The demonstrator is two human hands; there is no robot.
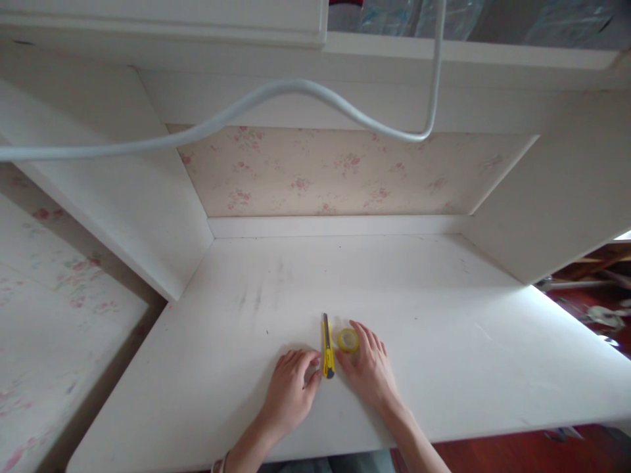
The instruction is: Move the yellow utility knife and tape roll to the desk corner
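Note:
A yellow utility knife (327,345) lies on the white desk (434,315), pointing away from me. Just right of it sits a small yellow roll of tape (348,339). My left hand (292,389) rests flat on the desk left of the knife, fingers stretched toward its near end and holding nothing. My right hand (369,368) lies flat to the right, fingers spread, its fingertips beside the tape roll and touching or almost touching it.
The desk sits in a white alcove with side panels (148,217) and floral wallpaper (335,171) behind. A white cable (296,89) hangs across above. A shelf (444,46) runs overhead. Red-brown floor (582,447) shows at the right.

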